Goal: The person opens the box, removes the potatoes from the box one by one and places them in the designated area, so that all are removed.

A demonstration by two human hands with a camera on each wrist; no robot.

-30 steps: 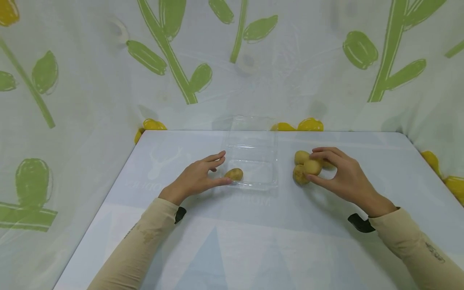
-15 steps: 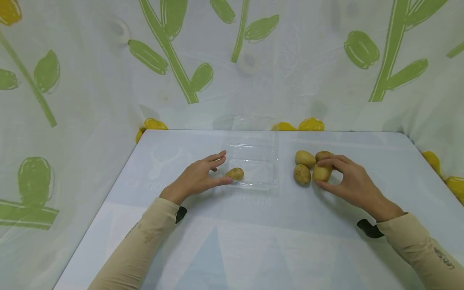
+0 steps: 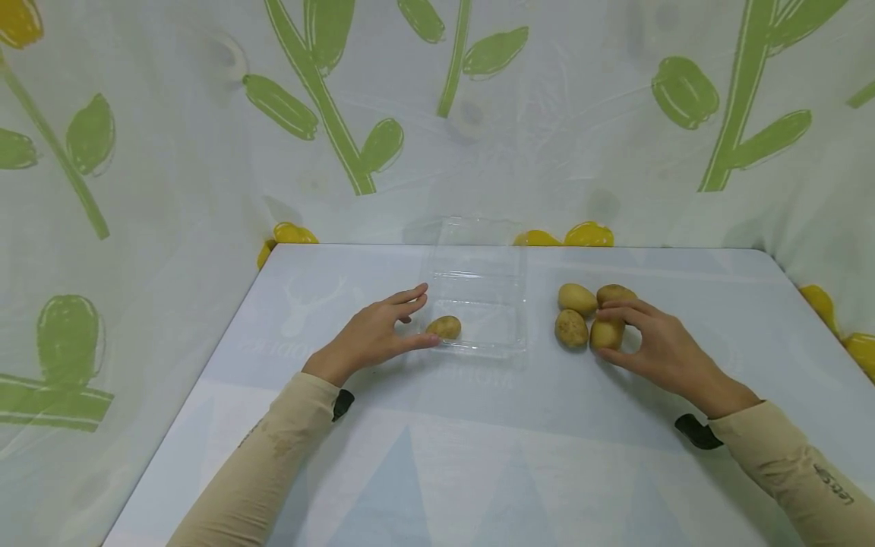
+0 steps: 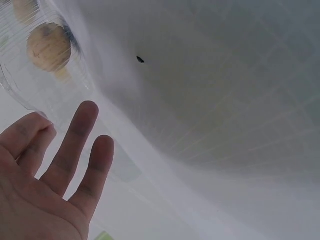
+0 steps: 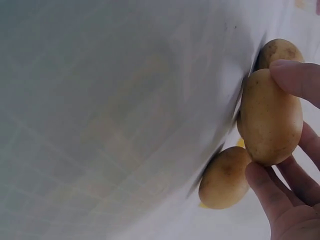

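Note:
My right hand (image 3: 659,346) pinches a smooth potato (image 3: 606,335) between thumb and fingertips, at the front right of a small group. Beside it lie a speckled potato (image 3: 571,329), a pale potato (image 3: 577,299) and another potato (image 3: 615,293) partly behind my fingers. In the right wrist view the held potato (image 5: 272,117) hides part of the group. My left hand (image 3: 369,334) rests at the left side of a clear plastic clamshell box (image 3: 488,346), thumb and fingers stretched out. A single potato (image 3: 445,327) sits in the box's left end.
The box's clear lid (image 3: 475,247) stands raised at the back. A white table (image 3: 465,456) with faint blue patterns lies under everything. Behind it hangs a plant-print sheet (image 3: 567,137), close to the table's back edge.
My right hand has moved to the right and down with the potato, from over the group to beside the speckled one. The left hand and the box have stayed in place.

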